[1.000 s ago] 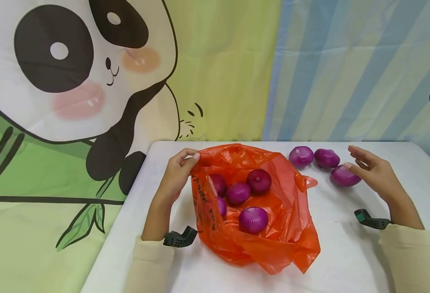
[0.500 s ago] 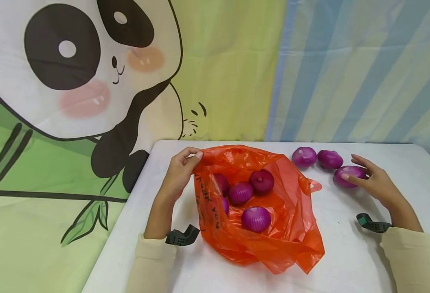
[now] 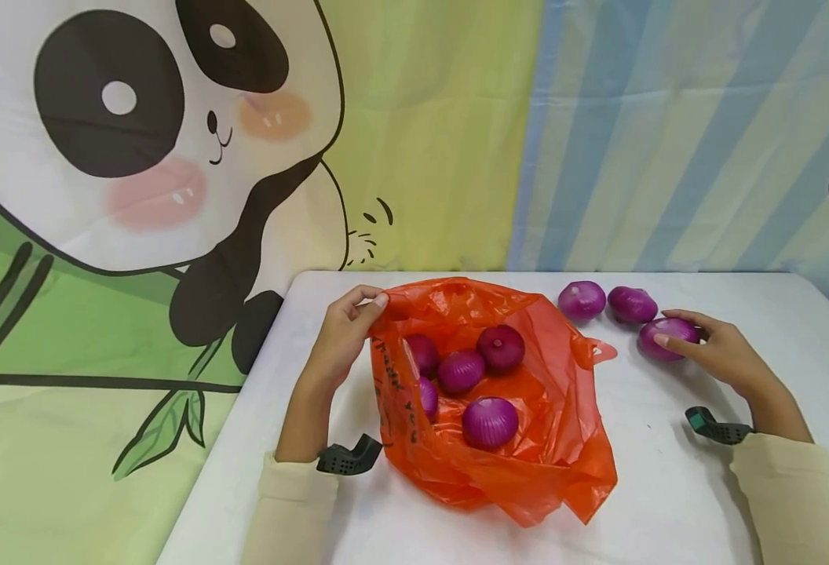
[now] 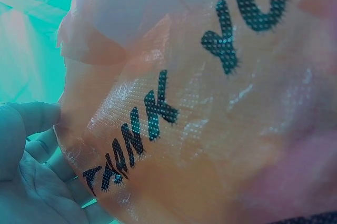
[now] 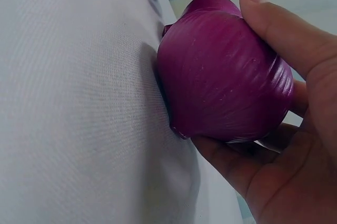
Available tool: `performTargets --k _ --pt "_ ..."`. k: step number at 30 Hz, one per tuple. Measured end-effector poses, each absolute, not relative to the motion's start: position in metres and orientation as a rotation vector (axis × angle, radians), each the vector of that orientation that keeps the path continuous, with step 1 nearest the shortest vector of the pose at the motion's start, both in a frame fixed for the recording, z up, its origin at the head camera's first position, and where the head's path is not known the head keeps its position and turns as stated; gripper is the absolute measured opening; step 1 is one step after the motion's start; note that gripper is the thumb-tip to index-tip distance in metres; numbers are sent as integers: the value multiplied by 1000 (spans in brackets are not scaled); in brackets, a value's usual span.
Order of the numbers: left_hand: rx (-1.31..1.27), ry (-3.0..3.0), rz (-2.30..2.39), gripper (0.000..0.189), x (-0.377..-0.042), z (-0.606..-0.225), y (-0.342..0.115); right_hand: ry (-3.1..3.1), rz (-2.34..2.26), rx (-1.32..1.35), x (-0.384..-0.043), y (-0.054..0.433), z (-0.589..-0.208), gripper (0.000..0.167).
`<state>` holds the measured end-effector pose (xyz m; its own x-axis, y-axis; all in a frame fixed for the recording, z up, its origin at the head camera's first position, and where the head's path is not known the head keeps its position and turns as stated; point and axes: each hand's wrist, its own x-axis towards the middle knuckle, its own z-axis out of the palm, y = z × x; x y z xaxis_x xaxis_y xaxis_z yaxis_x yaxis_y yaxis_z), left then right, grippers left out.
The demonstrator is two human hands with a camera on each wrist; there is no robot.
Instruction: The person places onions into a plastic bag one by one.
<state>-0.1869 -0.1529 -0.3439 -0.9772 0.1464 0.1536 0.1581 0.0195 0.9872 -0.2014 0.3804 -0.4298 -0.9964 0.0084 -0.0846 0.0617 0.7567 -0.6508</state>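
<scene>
My left hand (image 3: 340,333) pinches the upper left rim of a red plastic bag (image 3: 542,479), which stands on the table with its mouth open. Several purple onions lie inside, among them a front one (image 3: 490,422) and a darker one (image 3: 501,348). In the left wrist view the thumb presses on the bag's edge beside black printed lettering (image 4: 131,134). To the right of the bag, my right hand (image 3: 725,353) grips a purple onion (image 3: 664,339), thumb on the near side and fingers behind it. The right wrist view shows this onion (image 5: 221,76) close to the white cloth.
Two more purple onions, a left one (image 3: 582,301) and a right one (image 3: 632,304), sit near the back edge of the white table (image 3: 683,471). Behind the table hangs a printed curtain (image 3: 436,157) with a panda.
My right hand has come down onto the rightmost onion, and its fingers have closed round it. The left hand keeps its hold on the bag's rim.
</scene>
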Motion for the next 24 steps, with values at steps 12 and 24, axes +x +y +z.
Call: performTargets --k 12,24 --pt "-337 -2231 -2167 22 -187 -345 -153 2825 -1041 62 -200 376 -420 90" --pt "-341 -2220 -2182 23 -188 -346 -155 2884 -1081 -50 -194 365 -400 78"
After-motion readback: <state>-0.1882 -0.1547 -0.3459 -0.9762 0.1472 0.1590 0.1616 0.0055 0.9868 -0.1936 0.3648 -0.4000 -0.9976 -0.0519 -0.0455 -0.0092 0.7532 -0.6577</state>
